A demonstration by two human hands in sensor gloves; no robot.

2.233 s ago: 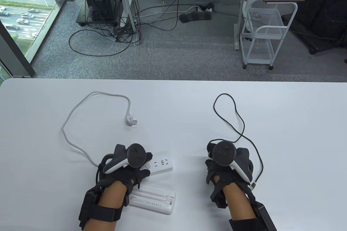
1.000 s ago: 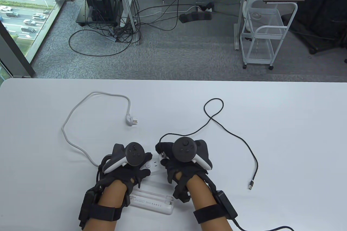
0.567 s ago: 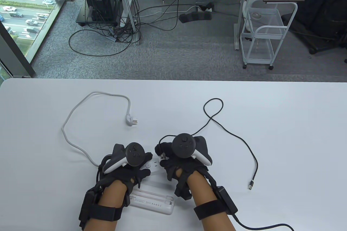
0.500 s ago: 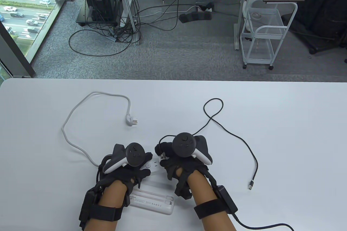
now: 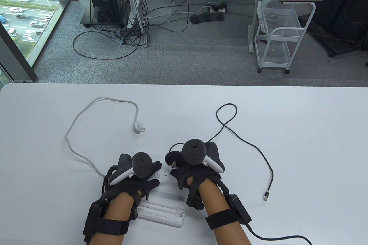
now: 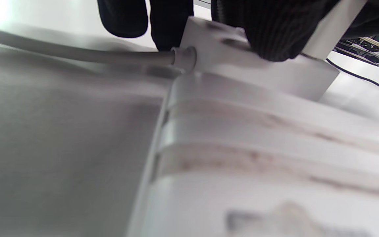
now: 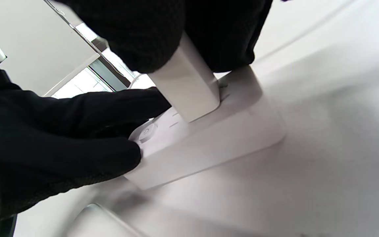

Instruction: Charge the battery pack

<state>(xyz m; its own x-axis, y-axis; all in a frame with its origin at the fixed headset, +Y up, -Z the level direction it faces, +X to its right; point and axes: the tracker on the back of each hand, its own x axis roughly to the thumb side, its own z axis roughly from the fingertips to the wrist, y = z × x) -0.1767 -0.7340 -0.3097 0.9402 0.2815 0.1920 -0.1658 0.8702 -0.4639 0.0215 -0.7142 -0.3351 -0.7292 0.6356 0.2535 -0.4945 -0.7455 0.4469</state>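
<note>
Right wrist view: right hand [image 7: 163, 36] grips white charger block [image 7: 186, 95], tilted into power strip [image 7: 209, 141] near the table's near edge, left hand [image 7: 61, 138] pinning strip beside battery pack [image 5: 162, 213]; square up, press straight down.

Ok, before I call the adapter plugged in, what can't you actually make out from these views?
- Adapter prongs: the white adapter meets the power strip, but its body and the right hand hide how deep it sits.
- Battery pack: its port end lies under the left hand in the table view; the left wrist view is blurred.
- Free cable plug: too small to tell its type.
</note>
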